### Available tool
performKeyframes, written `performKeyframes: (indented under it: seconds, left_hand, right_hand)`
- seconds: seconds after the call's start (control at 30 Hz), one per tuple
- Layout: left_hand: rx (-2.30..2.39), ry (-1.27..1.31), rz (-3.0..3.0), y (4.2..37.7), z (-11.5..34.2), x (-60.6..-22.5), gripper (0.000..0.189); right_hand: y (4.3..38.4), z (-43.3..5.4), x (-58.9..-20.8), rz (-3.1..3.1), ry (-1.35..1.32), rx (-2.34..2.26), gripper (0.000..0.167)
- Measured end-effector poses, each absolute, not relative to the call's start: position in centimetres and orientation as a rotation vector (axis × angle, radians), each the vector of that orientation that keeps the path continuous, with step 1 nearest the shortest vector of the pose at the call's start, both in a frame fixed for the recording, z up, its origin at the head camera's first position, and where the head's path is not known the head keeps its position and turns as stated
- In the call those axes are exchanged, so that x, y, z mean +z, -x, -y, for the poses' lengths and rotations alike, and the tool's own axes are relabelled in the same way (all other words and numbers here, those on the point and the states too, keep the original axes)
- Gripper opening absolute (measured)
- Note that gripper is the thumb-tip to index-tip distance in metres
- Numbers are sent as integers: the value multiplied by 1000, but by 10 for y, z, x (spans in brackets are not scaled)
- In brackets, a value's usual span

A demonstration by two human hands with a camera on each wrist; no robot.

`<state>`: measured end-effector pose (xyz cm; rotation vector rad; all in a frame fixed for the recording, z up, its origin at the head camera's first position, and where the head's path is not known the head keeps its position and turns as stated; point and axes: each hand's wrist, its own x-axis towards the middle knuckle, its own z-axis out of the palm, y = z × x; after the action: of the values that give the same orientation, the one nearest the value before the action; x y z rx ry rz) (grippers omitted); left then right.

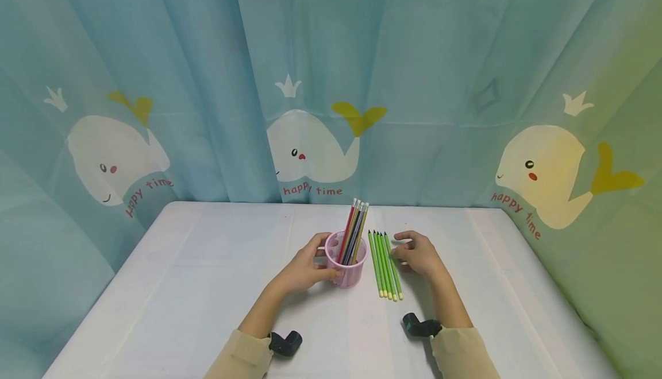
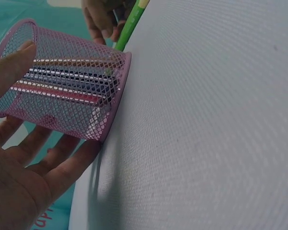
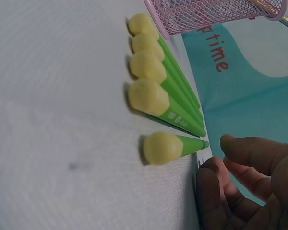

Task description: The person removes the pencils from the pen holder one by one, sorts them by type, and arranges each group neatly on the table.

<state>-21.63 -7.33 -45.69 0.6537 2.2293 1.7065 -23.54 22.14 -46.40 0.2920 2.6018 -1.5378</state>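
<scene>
A pink mesh pencil cup point(image 1: 347, 277) stands upright on the table, with several pencils point(image 1: 354, 235) in red, dark and gold leaning inside it. My left hand point(image 1: 302, 267) grips the cup from the left, thumb on the near side and fingers round the far side. To the cup's right lie several green pencils point(image 1: 384, 267) side by side, dark points away from me and pale yellow ends point(image 3: 147, 96) toward me. Right beside the rightmost green pencil point(image 3: 192, 146) is my right hand point(image 1: 420, 255), its fingers loosely bent and thumb apart from them, with nothing held.
A white cloth covers the table point(image 1: 207, 287). Behind its far edge hangs a blue-green curtain point(image 1: 434, 80) printed with white whales. Each wrist wears a black camera mount, one at the left sleeve point(image 1: 240, 353) and one at the right sleeve point(image 1: 462, 353).
</scene>
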Motion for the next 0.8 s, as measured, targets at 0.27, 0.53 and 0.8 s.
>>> performKeyframes:
  seconds: [0.27, 0.53, 0.8]
  left_hand:
    - [1704, -659, -2237, 217, 73, -457, 78]
    - [1697, -664, -2242, 217, 73, -457, 78]
    - [1685, -649, -2252, 216, 73, -456, 78]
  right_hand:
    - [235, -222, -461, -2584, -279, -1557, 42]
    - [234, -222, -451, -2629, -234, -1559, 43]
    - [225, -216, -430, -2496, 152, -1699, 53]
